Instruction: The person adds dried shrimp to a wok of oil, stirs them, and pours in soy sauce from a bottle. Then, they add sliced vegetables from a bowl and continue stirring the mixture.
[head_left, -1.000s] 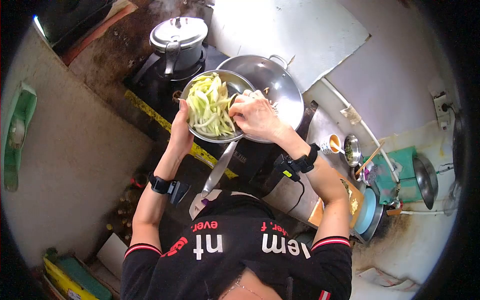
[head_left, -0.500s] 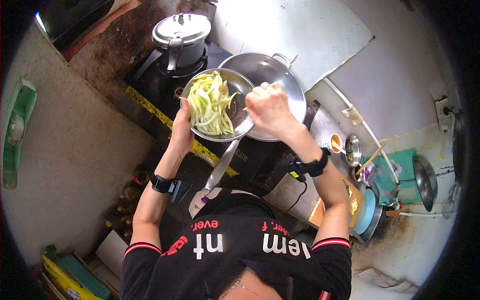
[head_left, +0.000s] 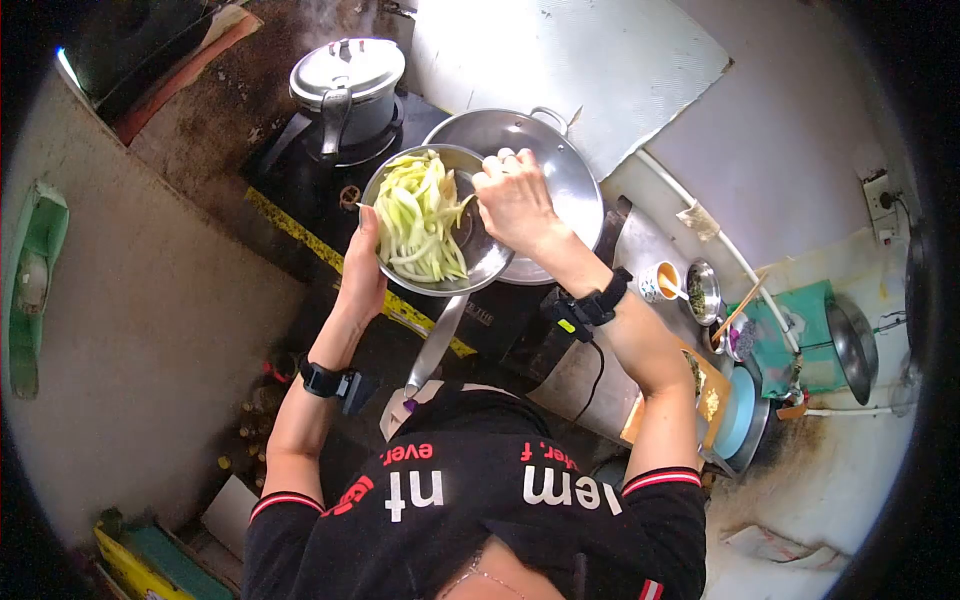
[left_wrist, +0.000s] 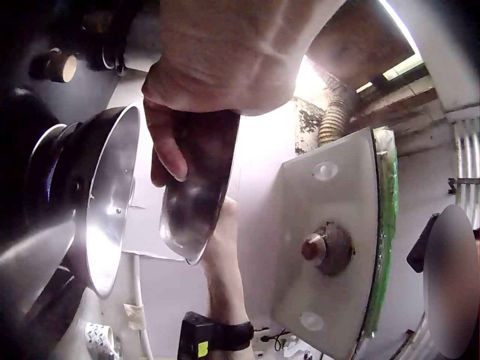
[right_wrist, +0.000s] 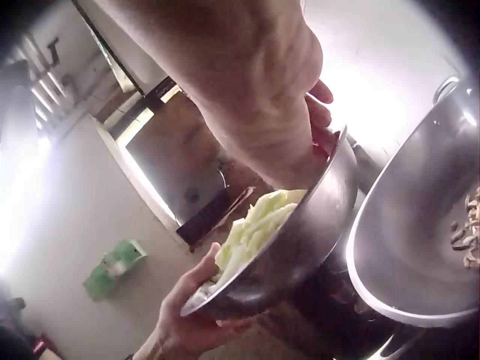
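A metal bowl [head_left: 488,265] of sliced pale green vegetable strips [head_left: 420,220] is tilted beside a steel wok [head_left: 572,175], overlapping its left side in the head view. My left hand [head_left: 362,268] grips the bowl's left edge, thumb over the rim and fingers underneath, as the left wrist view shows. My right hand [head_left: 518,205] is over the bowl's right side, with its fingers bent at the rim [right_wrist: 341,139]. What lies between these fingers is hidden, so I cannot tell whether they pinch anything. Small brownish pieces [right_wrist: 469,232] lie in the wok.
Behind the bowl, a lidded pressure cooker [head_left: 348,85] stands on the black stove [head_left: 275,170]. The wok's long handle [head_left: 437,345] points towards the body. To the right are a cup with a spoon [head_left: 660,282], a small metal bowl [head_left: 703,290] and a cutting board [head_left: 715,405].
My right hand has left the vegetable strips, moved right past the bowl's rim over the wok, then come back slightly towards the bowl. My left hand keeps its grip on the bowl.
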